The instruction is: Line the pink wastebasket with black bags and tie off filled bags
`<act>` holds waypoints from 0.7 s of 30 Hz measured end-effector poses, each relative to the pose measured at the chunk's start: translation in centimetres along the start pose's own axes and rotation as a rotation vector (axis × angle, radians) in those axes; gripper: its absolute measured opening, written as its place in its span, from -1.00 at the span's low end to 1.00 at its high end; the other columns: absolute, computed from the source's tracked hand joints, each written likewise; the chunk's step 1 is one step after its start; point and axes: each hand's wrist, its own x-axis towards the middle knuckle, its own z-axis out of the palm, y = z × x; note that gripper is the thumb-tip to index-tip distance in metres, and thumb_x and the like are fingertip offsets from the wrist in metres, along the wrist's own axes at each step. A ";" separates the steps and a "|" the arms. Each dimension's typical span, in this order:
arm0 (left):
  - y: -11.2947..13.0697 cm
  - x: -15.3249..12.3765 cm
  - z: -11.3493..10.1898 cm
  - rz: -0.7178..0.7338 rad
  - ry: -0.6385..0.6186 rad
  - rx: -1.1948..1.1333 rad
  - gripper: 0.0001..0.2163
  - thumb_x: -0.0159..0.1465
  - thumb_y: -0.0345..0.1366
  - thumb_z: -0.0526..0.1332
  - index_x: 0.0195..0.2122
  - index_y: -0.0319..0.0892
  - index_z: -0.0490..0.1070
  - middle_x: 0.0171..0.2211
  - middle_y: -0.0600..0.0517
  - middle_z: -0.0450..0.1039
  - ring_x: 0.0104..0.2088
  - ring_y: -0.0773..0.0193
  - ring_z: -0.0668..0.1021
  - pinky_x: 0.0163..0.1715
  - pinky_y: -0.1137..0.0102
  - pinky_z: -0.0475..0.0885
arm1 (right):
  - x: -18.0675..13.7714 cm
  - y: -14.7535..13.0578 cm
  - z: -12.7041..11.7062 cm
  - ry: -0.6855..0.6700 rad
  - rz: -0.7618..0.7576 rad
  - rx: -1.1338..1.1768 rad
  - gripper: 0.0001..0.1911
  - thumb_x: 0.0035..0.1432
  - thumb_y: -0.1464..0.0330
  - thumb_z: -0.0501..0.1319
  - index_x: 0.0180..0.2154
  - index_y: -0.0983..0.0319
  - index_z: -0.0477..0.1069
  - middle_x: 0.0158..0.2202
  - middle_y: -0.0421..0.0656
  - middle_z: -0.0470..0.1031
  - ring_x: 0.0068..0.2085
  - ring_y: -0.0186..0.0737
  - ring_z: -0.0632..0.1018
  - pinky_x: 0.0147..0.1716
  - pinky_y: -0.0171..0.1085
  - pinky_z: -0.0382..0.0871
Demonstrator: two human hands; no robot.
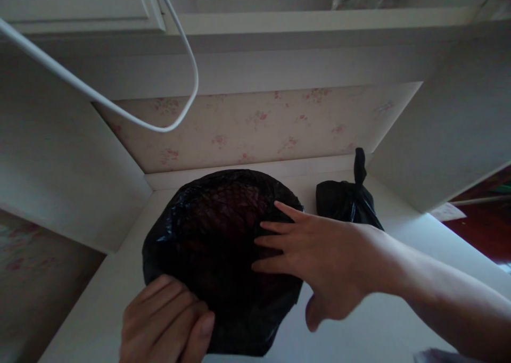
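Note:
A black garbage bag (239,326) stands wide open on the white surface, its mouth spread in a round shape. Dark red shows faintly through its inner wall, and its bottom is lost in shadow. My left hand (165,320) is closed on the near left edge of the bag, thumb toward me. Over the right edge, my right hand (315,256) lies open with fingers spread, the fingertips reaching into the mouth and the thumb outside. Beyond my right wrist sits a smaller black plastic bag (339,200), knotted at the top and partly hidden by the arm.
A white cable (120,113) loops down at the upper left. White panels (431,118) rise at both sides, with a shelf edge (319,25) overhead. Behind is a wall with floral paper (259,123). Reddish flooring (479,230) shows at the far right.

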 end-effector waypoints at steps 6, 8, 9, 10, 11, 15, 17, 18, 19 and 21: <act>-4.1 -1.2 -0.2 0.025 0.035 -0.076 -0.78 0.22 -0.64 0.19 -0.44 -0.18 0.34 -0.60 0.09 0.40 -0.47 0.27 0.47 -0.36 0.24 0.43 | 3.0 -0.3 -0.5 -0.093 0.011 0.015 -0.20 0.02 -0.04 0.45 0.22 0.20 0.49 0.11 0.12 0.61 0.16 0.31 0.57 0.16 0.23 0.38; -5.1 -1.7 0.0 0.027 0.044 -0.124 -0.79 0.22 -0.63 0.19 -0.44 -0.18 0.34 -0.58 0.07 0.41 -0.45 0.26 0.46 -0.38 0.23 0.42 | 3.8 -0.6 -0.9 -0.290 0.018 0.074 -0.29 0.09 -0.08 0.37 0.14 0.22 0.55 -0.10 0.05 0.70 -0.11 0.16 0.70 -0.16 -0.02 0.54; -5.5 -1.8 0.1 0.019 0.041 -0.139 -0.80 0.24 -0.61 0.18 -0.43 -0.18 0.34 -0.56 0.06 0.42 -0.44 0.25 0.47 -0.37 0.22 0.42 | 4.1 -0.7 -1.1 -0.377 0.011 0.103 -0.30 0.11 -0.10 0.35 0.11 0.24 0.57 -0.17 0.03 0.70 -0.18 0.10 0.70 -0.25 -0.09 0.53; -5.8 -1.9 0.3 0.013 0.041 -0.151 -0.80 0.26 -0.60 0.16 -0.42 -0.17 0.34 -0.56 0.06 0.42 -0.43 0.24 0.47 -0.36 0.20 0.44 | 4.4 -0.7 -1.3 -0.445 -0.009 0.131 -0.30 0.11 -0.11 0.35 0.09 0.26 0.58 -0.20 0.03 0.71 -0.22 0.06 0.70 -0.29 -0.14 0.51; -6.1 -1.9 0.4 0.005 0.041 -0.157 -0.80 0.28 -0.58 0.14 -0.41 -0.16 0.35 -0.55 0.06 0.43 -0.42 0.23 0.48 -0.33 0.18 0.46 | 4.5 -0.7 -1.6 -0.493 -0.033 0.160 -0.30 0.12 -0.11 0.35 0.09 0.27 0.58 -0.19 0.03 0.71 -0.22 0.03 0.70 -0.31 -0.18 0.50; -7.6 -1.7 0.5 -0.035 0.039 -0.164 -0.76 0.36 -0.54 0.11 -0.43 -0.12 0.36 -0.56 0.10 0.44 -0.42 0.24 0.53 -0.16 0.13 0.55 | 3.7 -0.4 -2.5 -0.471 -0.062 0.224 -0.34 0.12 0.02 0.42 0.17 0.20 0.52 -0.05 -0.02 0.70 -0.14 -0.02 0.69 -0.27 -0.21 0.48; -8.7 -1.7 0.5 -0.077 0.027 -0.163 -0.74 0.38 -0.52 0.11 -0.44 -0.10 0.39 -0.54 0.11 0.49 -0.38 0.23 0.58 -0.07 0.12 0.57 | 2.5 -0.1 -2.4 -0.315 -0.060 0.206 -0.27 0.06 0.09 0.47 0.23 0.16 0.46 0.03 -0.03 0.66 -0.04 0.01 0.67 -0.17 -0.17 0.47; -9.4 -1.6 0.4 -0.107 0.020 -0.156 -0.73 0.38 -0.50 0.12 -0.45 -0.10 0.40 -0.50 0.10 0.54 -0.33 0.21 0.61 -0.02 0.12 0.57 | 1.8 0.1 -2.2 -0.231 -0.045 0.185 -0.23 0.03 0.12 0.50 0.25 0.15 0.45 0.07 -0.02 0.65 0.01 0.04 0.65 -0.11 -0.15 0.46; -10.0 -1.6 0.3 -0.144 0.010 -0.133 -0.72 0.39 -0.47 0.13 -0.46 -0.09 0.43 -0.43 0.08 0.59 -0.27 0.19 0.64 0.03 0.12 0.57 | 1.1 0.4 -1.9 -0.163 -0.019 0.160 -0.22 0.00 0.15 0.52 0.25 0.16 0.45 0.07 -0.01 0.64 0.04 0.06 0.63 -0.06 -0.13 0.45; -10.8 -1.6 0.0 -0.234 -0.018 -0.030 -0.74 0.41 -0.39 0.17 -0.43 -0.08 0.52 -0.23 0.03 0.66 -0.13 0.15 0.67 0.05 0.17 0.56 | 0.2 0.9 -1.1 -0.072 0.066 0.104 -0.35 0.02 0.23 0.51 0.16 0.20 0.52 0.01 0.01 0.66 0.05 0.08 0.63 -0.02 -0.09 0.42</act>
